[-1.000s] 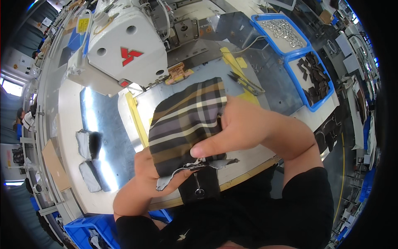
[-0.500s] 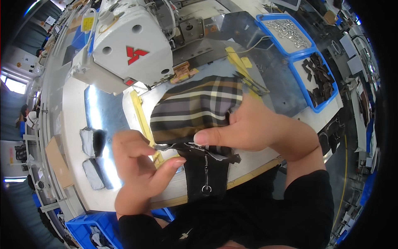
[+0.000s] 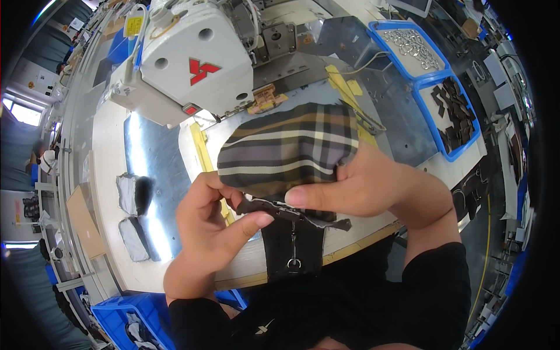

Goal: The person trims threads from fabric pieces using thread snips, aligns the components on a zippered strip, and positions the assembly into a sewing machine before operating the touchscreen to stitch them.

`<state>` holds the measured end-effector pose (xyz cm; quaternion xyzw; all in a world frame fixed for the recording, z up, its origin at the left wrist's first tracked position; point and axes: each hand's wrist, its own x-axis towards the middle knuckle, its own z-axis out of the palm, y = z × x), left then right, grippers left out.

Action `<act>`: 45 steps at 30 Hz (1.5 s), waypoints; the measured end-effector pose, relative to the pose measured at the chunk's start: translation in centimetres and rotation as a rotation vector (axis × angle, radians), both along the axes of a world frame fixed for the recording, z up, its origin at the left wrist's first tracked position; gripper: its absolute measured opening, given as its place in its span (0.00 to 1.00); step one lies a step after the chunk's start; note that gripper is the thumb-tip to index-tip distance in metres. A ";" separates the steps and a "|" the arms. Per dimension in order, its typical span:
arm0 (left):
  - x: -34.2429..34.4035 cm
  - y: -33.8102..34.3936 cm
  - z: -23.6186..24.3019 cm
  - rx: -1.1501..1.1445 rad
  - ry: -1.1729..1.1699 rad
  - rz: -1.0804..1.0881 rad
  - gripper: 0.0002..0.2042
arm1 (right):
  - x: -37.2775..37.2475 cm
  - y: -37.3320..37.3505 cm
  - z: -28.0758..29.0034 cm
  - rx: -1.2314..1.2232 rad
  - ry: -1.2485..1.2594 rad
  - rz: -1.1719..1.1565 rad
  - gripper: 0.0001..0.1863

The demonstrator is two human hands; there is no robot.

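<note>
Lifted closer since before, the plaid pouch point(image 3: 290, 149) is pinched by left hand point(image 3: 210, 224) and right hand point(image 3: 361, 186); its black strap point(image 3: 293, 248) hangs half-hidden below a yellow label point(image 3: 133, 25) on the sewing machine point(image 3: 181, 58).

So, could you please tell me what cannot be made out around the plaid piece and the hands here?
Head view only:
- Near edge of the plaid piece: covered by the right hand and left hand.
- Top of the black strap: behind the thumbs.
- Needle of the sewing machine: hidden by its head.
- Contents of the blue trays: too small.
</note>
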<state>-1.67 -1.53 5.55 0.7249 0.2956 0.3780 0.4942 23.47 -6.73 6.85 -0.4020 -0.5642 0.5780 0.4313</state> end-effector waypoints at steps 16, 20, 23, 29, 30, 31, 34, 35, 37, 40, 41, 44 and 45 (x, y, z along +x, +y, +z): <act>0.8 -0.7 0.4 -0.574 -0.201 -0.170 0.15 | -0.5 0.4 -0.2 0.125 0.142 -0.068 0.22; 0.8 -1.8 0.6 -0.530 -0.139 -0.093 0.12 | -0.5 -0.1 0.2 0.034 -0.017 -0.073 0.23; -0.1 -1.9 -0.7 -0.190 0.036 -0.095 0.10 | -0.5 -0.3 0.5 0.006 0.025 -0.030 0.22; 1.0 -1.5 0.0 0.277 0.061 -0.105 0.11 | -0.7 0.0 -0.4 0.169 -0.049 -0.061 0.20; 0.9 -1.6 0.1 0.276 0.061 -0.107 0.11 | -0.7 0.0 -0.4 0.167 -0.048 -0.063 0.20; 0.9 -1.8 0.3 0.233 0.077 -0.100 0.11 | -0.7 -0.1 -0.4 0.169 -0.066 -0.072 0.20; 0.7 -2.0 0.5 0.228 0.124 -0.093 0.11 | -0.4 -0.2 0.1 0.107 -0.159 -0.030 0.19; 0.6 -2.0 0.5 0.267 0.156 -0.092 0.10 | -0.2 -0.2 0.3 0.046 -0.235 0.022 0.18; 0.6 -1.9 0.4 0.338 0.135 -0.111 0.10 | -0.4 -0.1 0.3 0.093 -0.202 0.007 0.18; 0.7 -1.9 0.9 0.533 0.133 -0.147 0.10 | -0.8 0.0 -0.2 0.185 -0.142 -0.024 0.18; 0.7 -1.9 1.1 0.655 0.152 -0.164 0.10 | -0.9 0.0 -0.4 0.230 -0.113 -0.039 0.18; 0.5 -2.1 0.7 0.887 0.159 -0.143 0.12 | -0.7 0.2 0.2 0.177 -0.171 -0.049 0.19; 0.4 -2.3 0.7 0.888 0.159 -0.143 0.12 | -0.7 0.2 0.2 0.177 -0.171 -0.049 0.19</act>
